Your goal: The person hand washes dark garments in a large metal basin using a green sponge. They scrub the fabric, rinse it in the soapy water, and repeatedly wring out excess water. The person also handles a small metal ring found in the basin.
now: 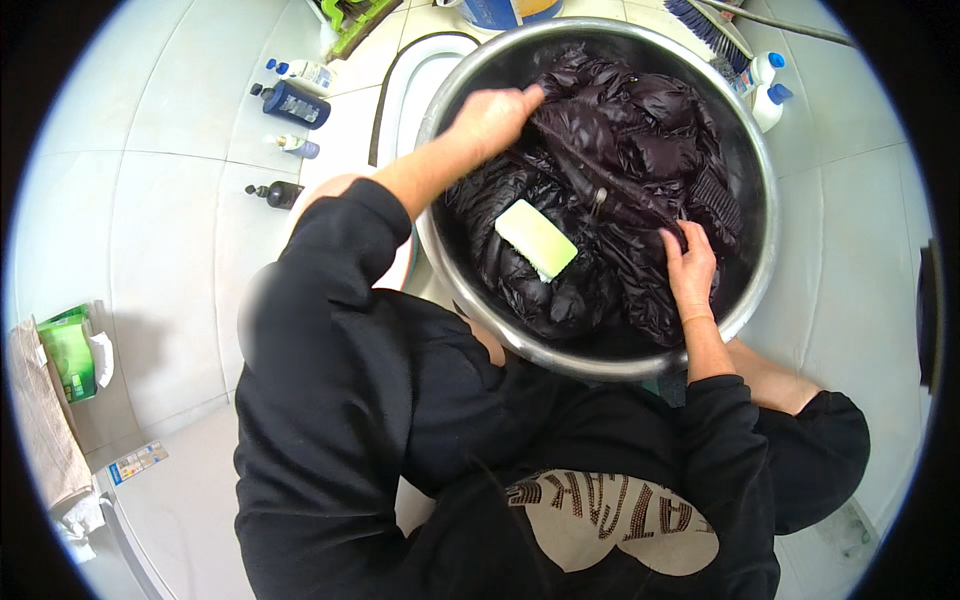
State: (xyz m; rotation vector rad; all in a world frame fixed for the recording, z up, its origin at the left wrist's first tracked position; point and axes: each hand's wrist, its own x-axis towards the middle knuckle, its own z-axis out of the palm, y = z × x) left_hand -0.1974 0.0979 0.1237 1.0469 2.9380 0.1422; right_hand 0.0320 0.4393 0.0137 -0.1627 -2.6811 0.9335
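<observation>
A dark, glossy puffer jacket (637, 142) lies bunched up in a large round metal basin (766, 195) before me. My left hand (491, 120) grips a fold of the jacket near the basin's upper left side. On the right, my right hand (691, 270) pinches the fabric between thumb and fingers. The cloth stretches in a slanting ridge between the two hands. A pale green scrubbing brush (536, 234) rests on the lower left part of the jacket, bristles down, touched by neither hand.
Several pump bottles (296, 105) stand along the left wall. White bottles with blue caps (770, 105) stand right of the basin, near a broom head (709, 34). A squat toilet (420, 82) lies beside the basin. A green tissue pack (71, 352) is at far left.
</observation>
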